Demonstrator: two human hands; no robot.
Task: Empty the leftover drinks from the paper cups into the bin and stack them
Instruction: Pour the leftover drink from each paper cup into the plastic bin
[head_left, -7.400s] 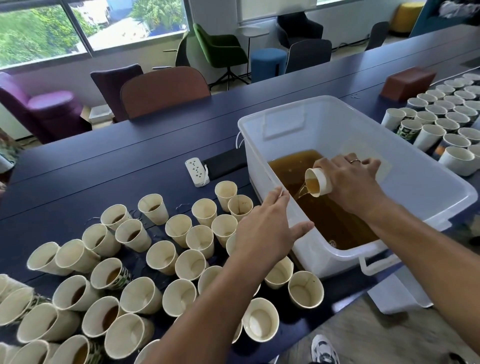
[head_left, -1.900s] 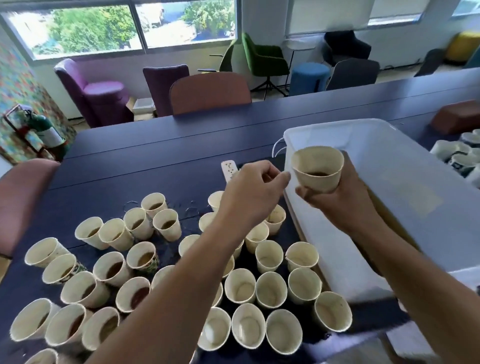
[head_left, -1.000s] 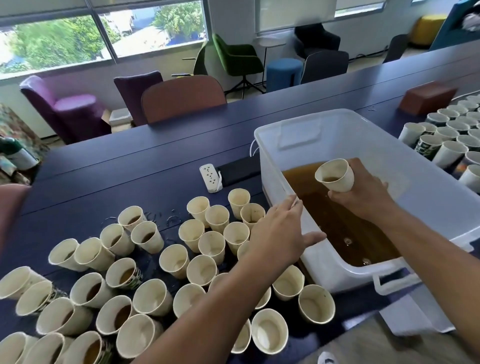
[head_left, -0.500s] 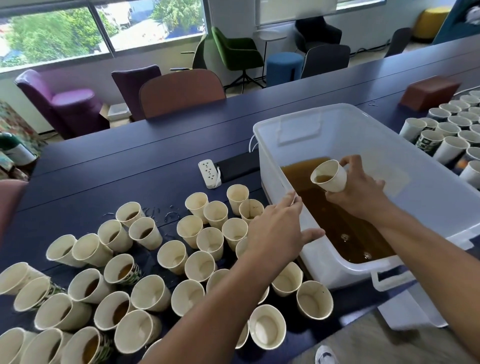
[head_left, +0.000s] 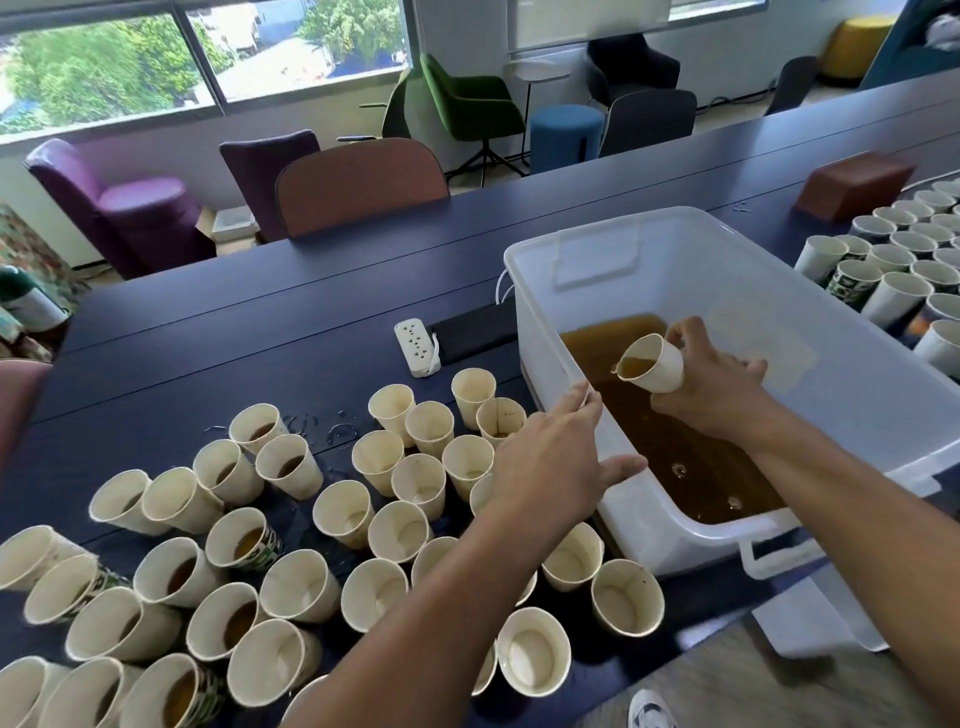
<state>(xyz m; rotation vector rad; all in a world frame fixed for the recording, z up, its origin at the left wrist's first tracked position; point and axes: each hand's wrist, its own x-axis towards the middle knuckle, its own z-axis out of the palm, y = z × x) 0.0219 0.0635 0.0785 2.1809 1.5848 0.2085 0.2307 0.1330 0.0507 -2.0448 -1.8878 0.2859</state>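
Observation:
My right hand (head_left: 711, 384) grips a paper cup (head_left: 655, 365) tilted to the left inside the white plastic bin (head_left: 857, 384), with brown drink at its lip above the brown liquid (head_left: 675, 447) pooled in the bin. My left hand (head_left: 550, 462) rests with fingers spread on the bin's near left rim and holds nothing. Left of the bin, several paper cups (head_left: 395, 462) stand on the dark blue table (head_left: 234, 338). Those nearest the bin look empty. The ones farther left (head_left: 244, 540) hold brown drink.
A white power strip (head_left: 417, 345) and a dark flat object (head_left: 475, 330) lie behind the cups. Several more cups (head_left: 904, 260) and a brown block (head_left: 852, 184) sit right of the bin. Small spills (head_left: 332, 428) wet the table. Chairs stand beyond the far edge.
My right hand has lowered the cup into the bin and tipped it further to the left, so the drink has reached its lip. My left hand stays on the rim.

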